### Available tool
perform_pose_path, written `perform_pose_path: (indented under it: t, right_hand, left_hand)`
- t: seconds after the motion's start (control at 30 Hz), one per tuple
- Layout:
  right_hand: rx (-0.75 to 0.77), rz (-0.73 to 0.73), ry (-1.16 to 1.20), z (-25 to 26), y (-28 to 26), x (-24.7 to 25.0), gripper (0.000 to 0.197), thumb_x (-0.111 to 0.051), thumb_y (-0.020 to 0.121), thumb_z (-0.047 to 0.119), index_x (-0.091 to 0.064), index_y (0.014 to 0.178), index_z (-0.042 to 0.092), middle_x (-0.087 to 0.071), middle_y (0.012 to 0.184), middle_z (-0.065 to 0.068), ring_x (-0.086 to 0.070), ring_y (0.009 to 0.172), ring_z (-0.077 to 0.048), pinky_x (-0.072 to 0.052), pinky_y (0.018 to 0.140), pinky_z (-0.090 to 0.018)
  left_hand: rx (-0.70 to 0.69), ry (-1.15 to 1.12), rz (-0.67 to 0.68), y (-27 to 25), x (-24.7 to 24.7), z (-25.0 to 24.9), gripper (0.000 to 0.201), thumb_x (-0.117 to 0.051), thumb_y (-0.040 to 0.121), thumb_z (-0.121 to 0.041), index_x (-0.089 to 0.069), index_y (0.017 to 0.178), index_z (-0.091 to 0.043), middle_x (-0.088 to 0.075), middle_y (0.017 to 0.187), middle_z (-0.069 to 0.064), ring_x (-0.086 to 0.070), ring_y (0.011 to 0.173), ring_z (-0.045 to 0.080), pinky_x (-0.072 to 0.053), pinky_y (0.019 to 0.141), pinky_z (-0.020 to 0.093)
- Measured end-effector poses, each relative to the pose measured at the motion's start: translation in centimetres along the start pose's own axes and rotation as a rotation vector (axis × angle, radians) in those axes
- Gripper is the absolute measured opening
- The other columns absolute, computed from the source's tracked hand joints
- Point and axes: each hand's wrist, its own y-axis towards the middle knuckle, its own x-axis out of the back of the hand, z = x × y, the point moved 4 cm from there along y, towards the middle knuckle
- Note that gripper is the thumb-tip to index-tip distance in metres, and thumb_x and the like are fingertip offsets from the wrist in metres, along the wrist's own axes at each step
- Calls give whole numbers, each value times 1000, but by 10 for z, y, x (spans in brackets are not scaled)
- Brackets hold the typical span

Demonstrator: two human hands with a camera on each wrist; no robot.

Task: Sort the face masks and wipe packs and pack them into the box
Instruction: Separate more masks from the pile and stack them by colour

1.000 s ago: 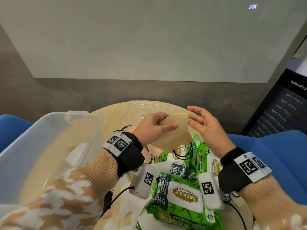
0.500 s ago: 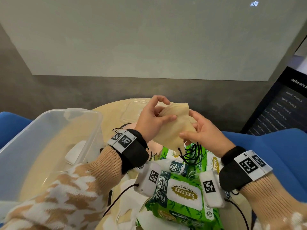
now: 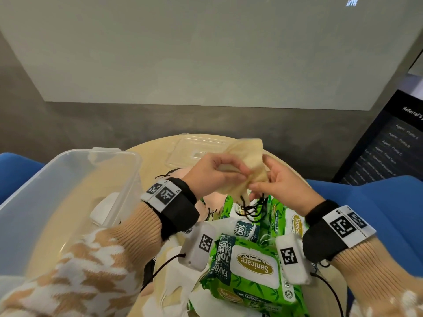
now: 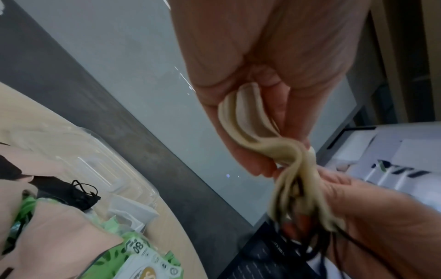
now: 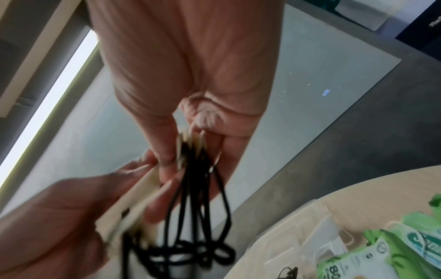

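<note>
Task looks early. The clear plastic box (image 3: 57,191) at left of the head view holds only what seems a white mask or two against its near wall; most stock is not yet packed. Green Sanicare wipe packs (image 3: 249,264) sit piled at bottom centre on the round wooden table (image 3: 151,161), with white masks (image 3: 174,287) and a pink mask (image 3: 212,197) mixed in below and between the wrists. The box lid (image 3: 194,149) lies flat at the table's far edge. A black mask (image 4: 71,192) shows at lower left of the left wrist view.

In hand: a small stack of beige face masks (image 3: 249,161), centre frame, raised above the pile. Left hand (image 3: 215,175) pinches the stack's folded edge, fingers curled round it. Right hand (image 3: 281,186) pinches the lower end, black ear loops (image 3: 251,207) dangling just over the wipes. Hands close together, both clamped on the same stack.

Masks: soft, thin, floppy fabric, layered, curved edges. Loops: thin elastic cord, tangled. Wipe packs: glossy, squashy film with white oval flap labels. Box: rigid, translucent, rounded corners.
</note>
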Motion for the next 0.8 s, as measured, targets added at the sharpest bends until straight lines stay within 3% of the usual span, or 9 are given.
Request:
perform_pose_path:
  t: [0.1,0.2,0.27,0.37,0.47,0.53,0.6,0.73,0.8]
  right_hand:
    - [-99,-6,-57,-11,0,8,50,-64,85,-4,-44,120,26,-73,71,1,-69,63,-9,-50,60,-15]
    - [-241,-151,-77,-33,4,42,46,-66,86,6,-49,127,19,-73,95,-9,-69,78,-16,-53,71,-25]
    - [-341,-249,-105,-56,6,62,43,-65,88,6,-51,128,13,-68,108,-16,-66,84,-21,-50,73,-29]
    - [-485,-270,-246,-96,10,75,41,-63,88,4,-53,127,10,-64,109,-17,-60,92,-25,-49,80,-38]
    - [-568,-203,-442,-125,20,77,47,-69,84,9,-55,128,14,-60,113,-12,-56,103,-25,-43,90,-34]
    - [-586,-196,-526,-133,26,80,51,-70,84,12,-53,131,16,-55,129,-14,-52,119,-26,-38,97,-31]
    - [-608,-206,-569,-143,34,85,59,-72,82,14,-48,136,17,-48,140,-13,-46,128,-27,-36,100,-32]
    - [-633,-76,-591,-161,48,80,84,-82,72,21,-38,144,20,-38,148,-10,-38,134,-28,-31,107,-33]
    - [-599,-1,-642,-166,61,73,91,-85,68,23,-36,145,22,-36,149,-11,-35,136,-27,-29,109,-32]
  left_hand:
    - [34,21,-124,1,3,8,21,-66,81,4,-69,73,-16,-68,78,0,-61,73,7,-51,77,20]
    - [69,-38,-367,4,23,15,25,-64,81,6,-67,68,-16,-68,68,-9,-61,64,0,-50,69,15]
    - [82,-63,-431,5,34,19,27,-63,80,7,-66,66,-16,-66,59,-12,-59,57,-1,-50,62,16]
    - [92,-58,-453,7,43,24,26,-64,79,7,-65,66,-15,-66,59,-11,-59,55,-1,-50,61,16]
    - [118,-47,-448,12,48,32,23,-65,80,6,-65,68,-14,-66,71,0,-59,57,-1,-51,62,17]
    - [130,-43,-441,15,50,38,21,-65,81,5,-65,70,-13,-66,74,2,-60,58,-1,-51,59,16]
    - [138,-33,-430,19,51,44,21,-64,81,5,-66,70,-13,-67,75,1,-61,62,0,-51,63,16]
    - [172,-48,-406,27,51,59,20,-67,81,3,-67,70,-14,-69,77,0,-63,71,11,-52,69,22]
    - [180,-39,-397,33,51,65,19,-67,81,2,-67,70,-14,-69,74,-4,-63,70,7,-52,68,18]
